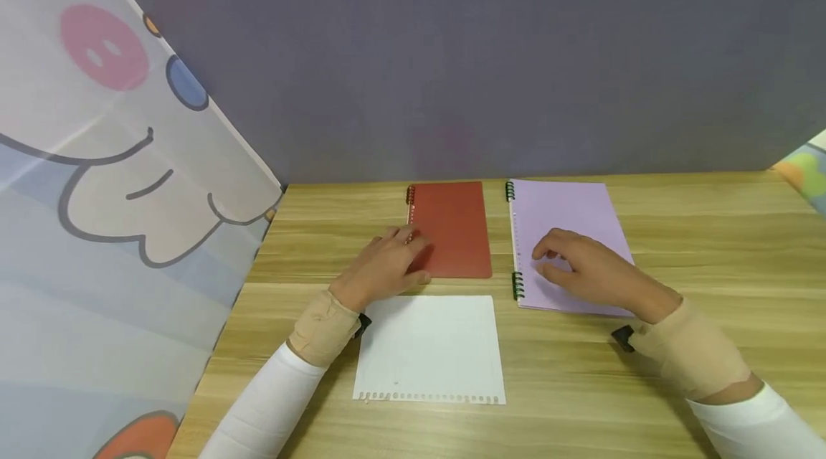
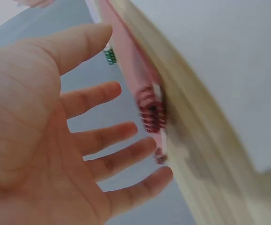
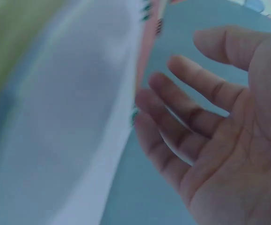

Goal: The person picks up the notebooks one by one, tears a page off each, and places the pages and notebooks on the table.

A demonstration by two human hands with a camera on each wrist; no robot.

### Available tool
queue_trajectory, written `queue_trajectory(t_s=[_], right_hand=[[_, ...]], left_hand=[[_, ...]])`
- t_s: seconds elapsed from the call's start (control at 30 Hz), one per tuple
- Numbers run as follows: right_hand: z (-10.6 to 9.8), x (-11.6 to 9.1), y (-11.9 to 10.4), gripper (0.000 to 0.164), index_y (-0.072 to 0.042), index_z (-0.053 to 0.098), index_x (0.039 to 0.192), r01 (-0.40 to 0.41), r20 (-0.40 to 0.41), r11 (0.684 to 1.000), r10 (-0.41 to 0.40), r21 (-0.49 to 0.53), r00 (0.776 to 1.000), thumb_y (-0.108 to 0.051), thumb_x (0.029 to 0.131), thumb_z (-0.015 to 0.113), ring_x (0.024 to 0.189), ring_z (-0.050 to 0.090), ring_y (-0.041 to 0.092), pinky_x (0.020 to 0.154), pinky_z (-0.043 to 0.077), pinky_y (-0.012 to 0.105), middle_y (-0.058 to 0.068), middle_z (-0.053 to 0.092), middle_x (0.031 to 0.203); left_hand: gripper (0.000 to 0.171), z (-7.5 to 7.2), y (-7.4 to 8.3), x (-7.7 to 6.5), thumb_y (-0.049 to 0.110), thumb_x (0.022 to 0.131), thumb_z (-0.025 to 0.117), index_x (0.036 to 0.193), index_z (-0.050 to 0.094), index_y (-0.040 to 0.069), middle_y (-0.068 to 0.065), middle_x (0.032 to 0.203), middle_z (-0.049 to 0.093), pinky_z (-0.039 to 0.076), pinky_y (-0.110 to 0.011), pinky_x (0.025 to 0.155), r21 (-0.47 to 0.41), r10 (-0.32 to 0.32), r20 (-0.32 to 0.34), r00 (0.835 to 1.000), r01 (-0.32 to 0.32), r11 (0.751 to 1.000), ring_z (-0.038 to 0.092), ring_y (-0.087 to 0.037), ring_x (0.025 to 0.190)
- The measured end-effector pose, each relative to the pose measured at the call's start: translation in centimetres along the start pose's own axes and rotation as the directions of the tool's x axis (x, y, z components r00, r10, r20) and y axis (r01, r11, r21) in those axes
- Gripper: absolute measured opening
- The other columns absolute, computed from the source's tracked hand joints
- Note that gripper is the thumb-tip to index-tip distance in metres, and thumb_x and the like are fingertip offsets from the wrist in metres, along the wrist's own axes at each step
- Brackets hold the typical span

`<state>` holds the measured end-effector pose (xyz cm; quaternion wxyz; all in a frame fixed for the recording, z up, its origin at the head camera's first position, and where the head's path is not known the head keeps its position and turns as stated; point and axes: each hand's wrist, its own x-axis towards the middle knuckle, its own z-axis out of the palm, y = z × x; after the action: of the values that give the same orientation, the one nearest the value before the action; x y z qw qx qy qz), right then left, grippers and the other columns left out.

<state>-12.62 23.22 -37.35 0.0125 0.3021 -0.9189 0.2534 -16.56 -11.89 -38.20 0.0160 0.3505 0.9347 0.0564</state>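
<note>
A red spiral notebook [image 1: 454, 229] lies on the wooden table, its coil along the left side. My left hand [image 1: 387, 262] is over its lower left corner; in the left wrist view the fingers [image 2: 98, 138] are spread and nothing is between them. To the right lies a larger purple notebook [image 1: 564, 204] with green coils at its left edge. Above its lower half is my right hand [image 1: 590, 269], fingers loosely bent and holding nothing in the right wrist view. A white sheet of paper [image 1: 429, 351] with a row of punched holes along its near edge lies below the red notebook.
The wooden table [image 1: 723, 244] meets a grey panel [image 1: 477, 57] at its far edge. On the left stands a wall covering [image 1: 116, 201] with cartoon figures. Each wrist has a tan wrap, with a small black piece by it.
</note>
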Motion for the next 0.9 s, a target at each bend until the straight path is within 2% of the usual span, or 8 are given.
queue_trajectory(t_s=[0.1, 0.2, 0.27, 0.43, 0.57, 0.67, 0.73, 0.9], right_hand=[[-0.2, -1.6, 2.0, 0.014, -0.018, 0.056, 0.101, -0.012, -0.058, 0.998, 0.009, -0.063, 0.998, -0.025, 0.088, 0.057, 0.097, 0.047, 0.015, 0.081, 0.037, 0.034, -0.006, 0.051, 0.103], [-0.7, -2.8, 3.7, 0.017, -0.016, 0.056, 0.100, -0.045, -0.093, 0.994, 0.036, -0.099, 0.995, -0.022, 0.086, 0.061, 0.097, 0.044, 0.021, 0.080, 0.034, 0.039, -0.001, 0.051, 0.105], [-1.1, -3.3, 4.5, 0.020, -0.013, 0.056, 0.101, -0.096, -0.103, 0.990, 0.086, -0.102, 0.991, -0.022, 0.084, 0.062, 0.096, 0.042, 0.026, 0.079, 0.033, 0.042, 0.004, 0.050, 0.106], [-1.9, -3.9, 5.9, 0.031, -0.006, 0.053, 0.106, -0.243, -0.075, 0.966, 0.236, -0.089, 0.969, -0.028, 0.086, 0.061, 0.100, 0.037, 0.040, 0.081, 0.031, 0.051, 0.017, 0.045, 0.113], [-2.2, -4.0, 6.3, 0.038, -0.004, 0.051, 0.108, -0.297, -0.045, 0.949, 0.294, -0.102, 0.955, -0.033, 0.085, 0.061, 0.102, 0.034, 0.043, 0.082, 0.030, 0.053, 0.022, 0.041, 0.117], [-2.3, -3.9, 6.3, 0.042, -0.004, 0.051, 0.108, -0.303, -0.031, 0.944, 0.302, -0.132, 0.953, -0.035, 0.083, 0.064, 0.100, 0.034, 0.043, 0.081, 0.033, 0.053, 0.021, 0.042, 0.116], [-2.4, -3.9, 6.3, 0.045, -0.004, 0.051, 0.109, -0.300, -0.016, 0.942, 0.301, -0.150, 0.953, -0.037, 0.081, 0.065, 0.099, 0.035, 0.042, 0.078, 0.035, 0.053, 0.019, 0.042, 0.115], [-2.1, -3.8, 6.4, 0.048, -0.007, 0.050, 0.110, -0.286, -0.001, 0.942, 0.290, -0.177, 0.957, -0.042, 0.081, 0.065, 0.097, 0.037, 0.040, 0.074, 0.037, 0.052, 0.016, 0.043, 0.113]], left_hand=[[0.056, -0.5, 0.9, 0.2, 0.052, 0.087, 0.053, 0.132, 0.047, 0.019, -0.006, 0.134, 0.041, 0.033, -0.052, 0.091, -0.013, 0.037, -0.014, 0.999, -0.037, 0.999, 0.035, -0.033, 0.125], [0.051, -1.0, 2.0, 0.3, 0.050, 0.089, 0.051, 0.129, 0.050, 0.020, 0.000, 0.128, 0.046, 0.033, -0.049, 0.091, -0.011, 0.067, -0.026, 0.997, -0.068, 0.998, 0.038, -0.027, 0.122], [0.046, -1.3, 2.7, 0.2, 0.047, 0.089, 0.051, 0.127, 0.052, 0.020, 0.003, 0.123, 0.049, 0.034, -0.045, 0.090, -0.010, 0.091, -0.038, 0.995, -0.092, 0.996, 0.041, -0.021, 0.117], [0.038, -1.8, 4.5, 0.1, 0.042, 0.090, 0.052, 0.120, 0.056, 0.021, 0.008, 0.115, 0.052, 0.035, -0.037, 0.087, -0.004, 0.169, -0.079, 0.982, -0.170, 0.986, 0.044, -0.014, 0.106], [0.036, -2.0, 6.4, 0.3, 0.042, 0.091, 0.050, 0.119, 0.057, 0.021, 0.009, 0.113, 0.052, 0.035, -0.033, 0.087, 0.013, 0.231, -0.093, 0.968, -0.231, 0.973, 0.045, -0.013, 0.105], [0.036, -1.9, 8.1, 0.7, 0.043, 0.091, 0.048, 0.120, 0.055, 0.023, 0.011, 0.115, 0.051, 0.033, -0.031, 0.088, 0.007, 0.260, -0.077, 0.963, -0.260, 0.966, 0.044, -0.012, 0.107], [0.038, -1.8, 9.2, 1.1, 0.044, 0.091, 0.048, 0.124, 0.053, 0.025, 0.012, 0.118, 0.050, 0.032, -0.030, 0.090, 0.010, 0.262, -0.044, 0.964, -0.262, 0.965, 0.043, -0.011, 0.109], [0.042, -1.5, 11.5, 3.0, 0.045, 0.089, 0.050, 0.127, 0.050, 0.027, 0.012, 0.120, 0.048, 0.034, -0.026, 0.088, 0.072, 0.279, 0.028, 0.960, -0.281, 0.957, 0.043, -0.009, 0.106]])
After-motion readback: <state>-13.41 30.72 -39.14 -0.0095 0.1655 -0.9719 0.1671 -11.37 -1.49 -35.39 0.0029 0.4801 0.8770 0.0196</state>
